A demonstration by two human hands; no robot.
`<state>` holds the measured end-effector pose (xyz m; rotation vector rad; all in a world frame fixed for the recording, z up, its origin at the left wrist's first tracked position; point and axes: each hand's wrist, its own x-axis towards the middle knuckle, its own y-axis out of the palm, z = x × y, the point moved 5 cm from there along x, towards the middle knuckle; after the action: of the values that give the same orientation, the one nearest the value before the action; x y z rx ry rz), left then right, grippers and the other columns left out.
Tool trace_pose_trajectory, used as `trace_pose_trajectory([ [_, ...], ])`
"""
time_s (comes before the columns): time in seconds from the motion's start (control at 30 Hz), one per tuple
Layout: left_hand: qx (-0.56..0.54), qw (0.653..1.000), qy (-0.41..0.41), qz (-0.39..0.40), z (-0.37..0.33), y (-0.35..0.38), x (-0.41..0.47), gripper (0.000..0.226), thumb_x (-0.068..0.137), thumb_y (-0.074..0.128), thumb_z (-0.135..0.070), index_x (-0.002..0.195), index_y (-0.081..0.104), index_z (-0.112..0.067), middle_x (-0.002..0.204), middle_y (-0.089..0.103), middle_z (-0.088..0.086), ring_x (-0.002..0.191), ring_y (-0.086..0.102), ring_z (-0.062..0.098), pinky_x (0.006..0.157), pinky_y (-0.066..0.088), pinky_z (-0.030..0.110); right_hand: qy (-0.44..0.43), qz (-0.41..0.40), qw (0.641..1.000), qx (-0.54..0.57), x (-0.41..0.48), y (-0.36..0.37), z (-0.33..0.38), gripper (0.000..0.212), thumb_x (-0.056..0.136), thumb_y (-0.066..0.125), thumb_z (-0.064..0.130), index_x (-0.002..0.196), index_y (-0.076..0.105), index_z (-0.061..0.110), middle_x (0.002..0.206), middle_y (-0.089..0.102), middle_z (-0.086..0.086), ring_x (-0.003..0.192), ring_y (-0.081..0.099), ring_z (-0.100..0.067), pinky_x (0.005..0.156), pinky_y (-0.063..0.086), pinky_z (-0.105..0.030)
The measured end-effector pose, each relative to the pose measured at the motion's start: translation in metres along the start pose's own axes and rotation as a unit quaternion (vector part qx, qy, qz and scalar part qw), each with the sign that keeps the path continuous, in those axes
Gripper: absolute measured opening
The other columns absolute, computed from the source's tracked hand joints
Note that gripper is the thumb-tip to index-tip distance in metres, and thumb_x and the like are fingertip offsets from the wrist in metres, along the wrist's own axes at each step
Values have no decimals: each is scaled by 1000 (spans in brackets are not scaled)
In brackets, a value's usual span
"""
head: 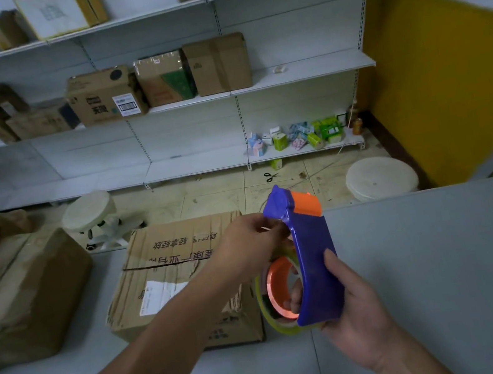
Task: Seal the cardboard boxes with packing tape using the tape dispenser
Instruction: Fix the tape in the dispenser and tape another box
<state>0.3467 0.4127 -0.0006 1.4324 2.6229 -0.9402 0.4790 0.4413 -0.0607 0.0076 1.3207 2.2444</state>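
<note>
My right hand [347, 301] grips the blue tape dispenser [311, 251] upright above the grey table, thumb on its side. The dispenser has an orange cutter cap at the top and an orange-cored roll of clear tape [277, 293] at its left. My left hand [249, 245] reaches across and pinches at the tape end just under the dispenser's head. Behind my left forearm a worn cardboard box [168, 276] with printed characters and a white label lies on the table, its top flaps closed but torn.
A larger taped brown box [18, 299] sits on the table [450, 266] at the left. Beyond the table stand two round stools [380, 178] and white shelves holding more boxes [105, 94]. Scissors [271, 176] lie on the tiled floor.
</note>
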Motion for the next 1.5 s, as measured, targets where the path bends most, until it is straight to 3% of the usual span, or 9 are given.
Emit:
trace_pose_trajectory([
  [0.13, -74, 997, -1, -31, 4, -10, 3, 13, 91, 63, -11, 84, 74, -14, 71, 73, -5, 65, 68, 8, 66, 57, 25, 9, 14, 999, -34, 2, 4, 0, 66, 36, 96, 44, 89, 78, 10, 80, 71, -16, 58, 68, -26, 53, 57, -33],
  [0.23, -132, 990, 4, -53, 6, -15, 3, 18, 90, 58, 1, 90, 74, -7, 72, 73, 1, 58, 66, 5, 55, 53, 19, 4, -9, 998, -60, 4, 7, 2, 53, 60, 83, 44, 96, 74, 6, 79, 70, -15, 56, 67, -24, 51, 56, -32],
  [0.33, -190, 979, 5, -78, 7, -14, 2, 18, 92, 59, -3, 85, 75, -8, 77, 75, 7, 65, 69, 12, 64, 59, 27, -16, -22, 998, -63, 9, 13, 4, 59, 50, 89, 45, 96, 76, 10, 82, 72, -12, 60, 68, -20, 50, 56, -31],
  [0.43, -190, 977, 3, -100, 14, -12, 7, 15, 93, 61, -8, 88, 75, -4, 83, 75, 13, 71, 69, 18, 69, 57, 32, -26, -53, 997, -56, 12, 13, 4, 51, 71, 70, 39, 110, 67, 7, 80, 71, -10, 61, 68, -15, 48, 54, -28],
  [0.63, -187, 978, -11, -96, 25, -7, 10, 19, 96, 60, -23, 89, 74, -13, 83, 76, 3, 82, 73, 19, 78, 58, 34, -41, -74, 994, -74, 16, 14, 2, 43, 79, 54, 33, 113, 63, 9, 80, 72, -8, 61, 68, -14, 48, 54, -26],
  [0.9, -281, 949, -3, -145, 22, -41, 13, 19, 95, 59, -12, 86, 74, -5, 68, 72, 1, 61, 66, 7, 54, 50, 18, -45, -36, 993, -107, 42, 47, 7, 34, 79, 53, 32, 100, 65, 8, 68, 70, -5, 51, 64, -11, 44, 50, -22],
  [1.23, -355, 917, -69, -166, 41, -98, 22, 15, 86, 71, -13, 91, 74, 1, 79, 74, 13, 67, 67, 22, 63, 56, 30, -76, -7, 987, -143, 75, 94, -1, 27, 77, 54, 33, 86, 71, 14, 68, 70, -2, 54, 65, -11, 47, 52, -22],
  [1.4, -355, 925, -18, -136, 31, -138, 21, 26, 89, 62, -7, 65, 59, -14, 45, 56, -6, 39, 53, 4, 55, 47, 24, -57, 60, 974, -209, 87, 120, -3, 61, 35, 91, 55, 80, 79, 16, 73, 72, -5, 57, 67, -15, 53, 55, -25],
  [1.5, -370, 919, -16, -136, 44, -154, 20, 10, 86, 62, -7, 80, 69, -10, 68, 71, -3, 53, 64, 4, 53, 49, 18, -48, 89, 961, -258, 93, 132, -7, 66, 40, 89, 59, 84, 79, 12, 75, 72, -10, 58, 68, -19, 54, 55, -27],
])
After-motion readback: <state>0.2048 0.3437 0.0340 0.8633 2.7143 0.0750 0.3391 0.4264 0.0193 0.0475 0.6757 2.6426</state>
